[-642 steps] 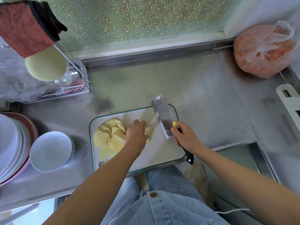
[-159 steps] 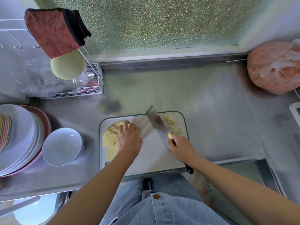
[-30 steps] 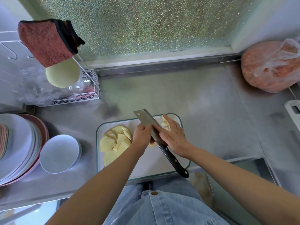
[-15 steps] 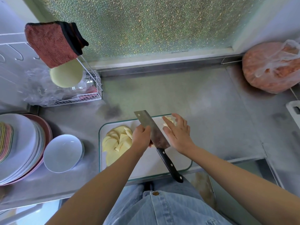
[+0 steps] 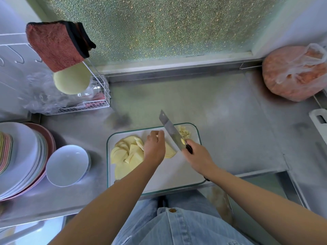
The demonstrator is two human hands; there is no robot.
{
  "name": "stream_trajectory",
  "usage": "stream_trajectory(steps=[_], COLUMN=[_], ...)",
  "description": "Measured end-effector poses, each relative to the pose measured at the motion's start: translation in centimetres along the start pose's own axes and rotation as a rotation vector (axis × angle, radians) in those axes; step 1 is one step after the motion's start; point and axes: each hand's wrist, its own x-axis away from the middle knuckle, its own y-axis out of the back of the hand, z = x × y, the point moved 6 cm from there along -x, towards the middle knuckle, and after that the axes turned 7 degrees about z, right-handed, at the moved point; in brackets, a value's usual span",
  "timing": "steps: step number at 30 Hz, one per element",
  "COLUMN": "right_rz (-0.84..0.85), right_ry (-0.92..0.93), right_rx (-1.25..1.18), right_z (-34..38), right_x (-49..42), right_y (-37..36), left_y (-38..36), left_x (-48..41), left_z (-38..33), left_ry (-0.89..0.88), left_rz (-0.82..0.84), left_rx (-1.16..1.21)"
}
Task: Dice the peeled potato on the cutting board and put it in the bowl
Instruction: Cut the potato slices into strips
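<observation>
Here right hand (image 5: 198, 156) grips knife (image 5: 170, 131) — left hand (image 5: 154, 147) (curled) holds potato slices (image 5: 169, 151).

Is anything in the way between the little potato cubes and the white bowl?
Yes. The cubes lie at the board's far right corner; the bowl sits left of the board. Between them are the knife, the left hand and the uncut slices.
</observation>
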Motion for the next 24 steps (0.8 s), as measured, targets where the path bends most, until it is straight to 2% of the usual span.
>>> stream_trajectory(steps=[3,7,11,24], right_rz=[0.004,0.031,0.094,0.174], right_ry=[-0.026,-0.013,-0.001,-0.064], right_rx=[0.084,0.176,0.242,0.407], right_z=[-1.1,-1.8,-1.1,-0.9], right_x=[0.7,1.4,1.5,1.0], right_y=[-0.3,-1.1,-1.9,-1.0], left_y=[0.2,-0.5,-1.1,-2.2], left_x=[0.5,0.5,0.0,-0.4], left_z=[2.2,4.2,4.7,5.0], left_ry=[0.094,0.205,0.193,0.106], left_rz=[-0.026,-0.012,-0.029,-0.082], left_rx=[-0.207,-0.236,-0.103,-0.128])
